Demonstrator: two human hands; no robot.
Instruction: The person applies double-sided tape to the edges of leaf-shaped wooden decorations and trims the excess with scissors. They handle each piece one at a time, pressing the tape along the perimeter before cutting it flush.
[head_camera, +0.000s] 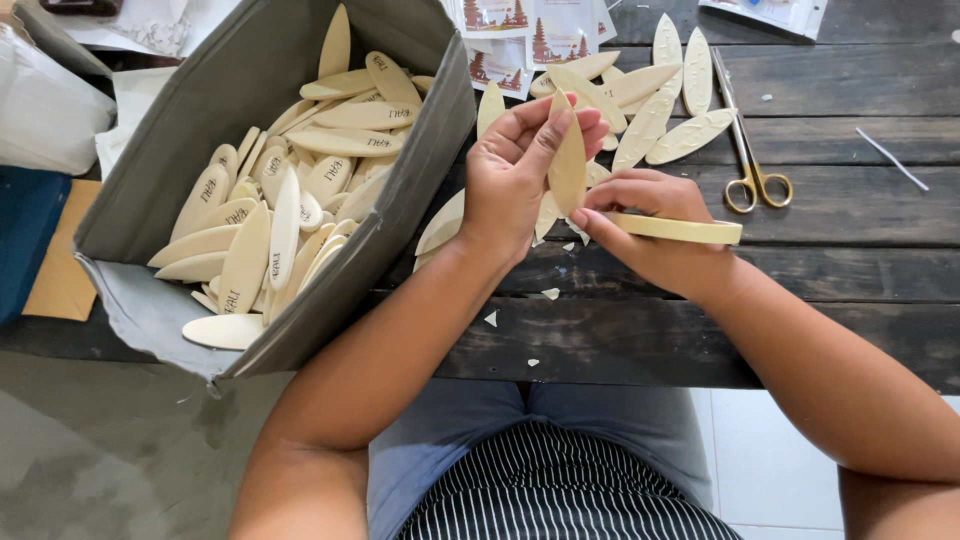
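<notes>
Leaf-shaped wooden piece (568, 160) stands upright in my left hand (510, 185), its grip pinched tight around it, above the dark tabletop (850, 270). My right hand (650, 225) has its grip closed on a flat, pale roll of tape (675, 229), right beside the piece's lower end. More wooden leaf pieces (650, 100) lie on the tabletop near gold scissors (750, 170). To my left, a grey fabric box (210, 110) is full of them.

Bare forearms, no sleeves or jewellery.
Grey-blue trousers (600, 420), black apron (560, 490) with thin white pinstripes over lap.
</notes>
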